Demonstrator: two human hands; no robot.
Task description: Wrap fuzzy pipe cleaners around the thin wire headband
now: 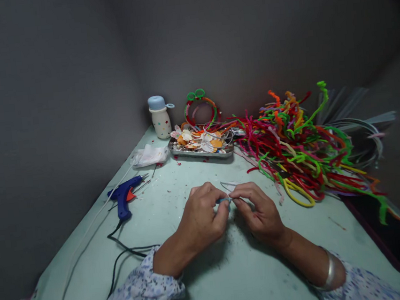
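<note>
Above the middle of the table, my left hand (204, 211) is closed, pinching a short blue pipe cleaner (222, 200) between thumb and fingers. My right hand (260, 212) meets it from the other side, its thumb and fingertips pinched together at the right end of the blue piece. A thin grey strand (224, 184) shows just beyond the fingertips, beside a small whitish patch; which hand it belongs to I cannot tell. Most of the blue piece is hidden by the fingers.
A blue glue gun (121, 197) lies on the left with its cord trailing. Behind stand a bottle (161, 120), a plastic packet (150, 155) and a metal tray (200, 154) of flower pieces. Tangled colourful pipe cleaners (288, 146) fill the right, near a dark flat object (378, 236).
</note>
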